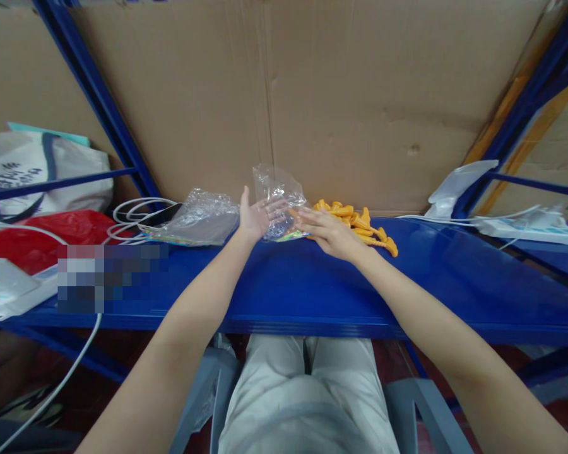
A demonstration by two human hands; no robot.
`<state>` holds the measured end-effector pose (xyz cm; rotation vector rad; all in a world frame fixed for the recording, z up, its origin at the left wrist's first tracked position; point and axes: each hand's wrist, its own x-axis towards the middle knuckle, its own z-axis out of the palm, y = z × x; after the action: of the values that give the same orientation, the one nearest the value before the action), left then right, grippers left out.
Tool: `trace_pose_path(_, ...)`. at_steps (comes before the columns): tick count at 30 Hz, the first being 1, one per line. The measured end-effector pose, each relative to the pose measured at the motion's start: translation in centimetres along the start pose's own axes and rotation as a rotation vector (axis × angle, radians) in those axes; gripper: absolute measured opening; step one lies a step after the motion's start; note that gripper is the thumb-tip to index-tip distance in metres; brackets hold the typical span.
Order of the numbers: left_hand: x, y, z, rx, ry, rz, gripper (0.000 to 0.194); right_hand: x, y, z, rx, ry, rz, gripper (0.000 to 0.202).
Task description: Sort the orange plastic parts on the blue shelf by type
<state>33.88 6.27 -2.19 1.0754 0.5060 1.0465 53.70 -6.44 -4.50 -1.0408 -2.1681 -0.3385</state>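
My left hand is turned palm up over the blue tabletop, thumb raised and fingers spread. It holds nothing I can see and is against or just in front of a clear plastic bag. My right hand reaches in from the other side, palm down, its fingers stretched out towards the same bag; whether they touch it I cannot tell. Something orange shows near its fingertips, too unclear to name. Beside and behind that hand lies a pile of orange-yellow plastic pieces with hammer-like ends, partly covered by the hand.
A stack of clear plastic bags lies left of my left hand, near coiled white cables. Further left are a red bag and a power strip. Cardboard backs the blue table. Another power strip sits right.
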Motion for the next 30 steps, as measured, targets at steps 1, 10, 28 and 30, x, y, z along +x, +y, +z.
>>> trace_pose_path(1, 0.3, -0.1, -0.4, -0.005, 0.027, -0.004, 0.060, 0.0, 0.0, 0.4, -0.005, -0.037, -0.014, 0.040)
trace_pose_path(10, 1.3, -0.5, -0.9, 0.006, 0.183, 0.033, 0.032, -0.6, -0.2, -0.3, 0.072, 0.020, 0.062, 0.043)
trace_pose_path(28, -1.5, -1.0, 3.2, 0.096, -0.111, 0.003, 0.034, 0.4, 2.4, 0.3, 0.780, 0.514, 0.696, 0.049)
trace_pose_path(30, -1.5, -1.1, 3.3, 0.080, -0.138, 0.008, 0.036, 0.4, 2.6, 0.4, 0.810, 0.540, 0.708, 0.045)
